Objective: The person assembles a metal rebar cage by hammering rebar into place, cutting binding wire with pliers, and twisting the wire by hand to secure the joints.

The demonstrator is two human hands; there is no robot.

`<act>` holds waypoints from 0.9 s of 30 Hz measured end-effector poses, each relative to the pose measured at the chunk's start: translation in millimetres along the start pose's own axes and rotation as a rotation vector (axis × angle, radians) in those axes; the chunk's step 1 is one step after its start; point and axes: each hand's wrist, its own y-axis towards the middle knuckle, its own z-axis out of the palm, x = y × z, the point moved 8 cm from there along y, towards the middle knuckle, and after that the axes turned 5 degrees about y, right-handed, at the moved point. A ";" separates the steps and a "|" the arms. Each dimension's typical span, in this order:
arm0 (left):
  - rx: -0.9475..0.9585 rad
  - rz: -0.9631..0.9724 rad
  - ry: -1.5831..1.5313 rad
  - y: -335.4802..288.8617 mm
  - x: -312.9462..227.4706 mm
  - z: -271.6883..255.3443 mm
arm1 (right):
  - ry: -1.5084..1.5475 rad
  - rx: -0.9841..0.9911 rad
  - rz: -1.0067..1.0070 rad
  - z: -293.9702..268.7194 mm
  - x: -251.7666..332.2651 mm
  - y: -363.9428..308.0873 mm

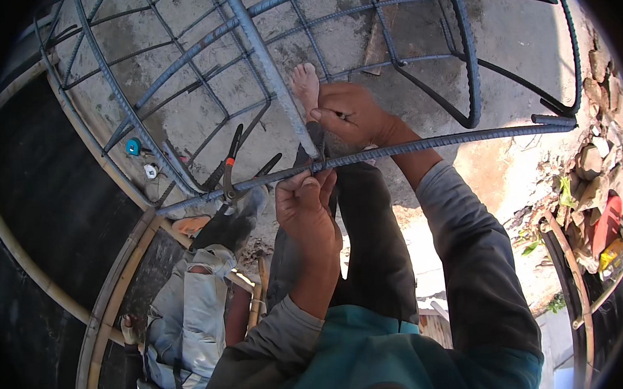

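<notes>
A cage of ribbed steel rebar spans the upper view, with a long bar (pixel 408 148) crossing in front of me. A thick straight bar (pixel 264 62) meets it near the middle. My left hand (pixel 308 205) is closed in a pinch just below that joint, fingertips at the long bar; what they pinch is too small to make out. Above the bar, my right hand (pixel 355 115) is curled into a fist, with a small dark bit showing between its fingers. Pincers (pixel 229 167) with dark handles and an orange band rest against the long bar, left of my hands.
A person in grey clothes (pixel 190 309) is close at lower left, beside bamboo poles (pixel 111 306) and dark panels. A blue tape measure (pixel 133 146) lies on the concrete floor (pixel 248 91), near a wooden board (pixel 381 33). Rubble (pixel 591 159) lines the right side.
</notes>
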 end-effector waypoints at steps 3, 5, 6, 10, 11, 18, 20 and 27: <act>-0.033 -0.111 0.060 2.6 0.5 -3.3 | -0.014 -0.228 0.187 -17.9 28.3 -37.8; -0.087 -0.192 0.113 0.4 0.4 -6.7 | 0.122 -0.470 0.317 -5.9 50.1 -64.7; -0.080 -0.207 0.112 0.1 -1.4 -5.2 | 0.168 -0.528 0.445 8.9 54.4 -76.6; 0.037 -0.091 0.331 10.7 -23.5 3.2 | 0.285 -0.722 0.530 57.1 65.9 -85.7; 0.064 -0.050 0.443 15.1 -29.3 3.8 | 0.191 -0.677 0.498 59.7 72.6 -82.8; 0.230 0.231 0.929 26.4 -48.4 17.5 | -0.047 -0.408 0.568 50.2 136.0 -93.5; 0.246 0.331 1.159 24.4 -55.6 27.3 | 0.099 -0.497 0.563 51.0 152.9 -97.2; 0.412 0.229 1.422 22.7 -57.3 43.1 | 0.149 -0.518 0.621 67.4 167.0 -93.7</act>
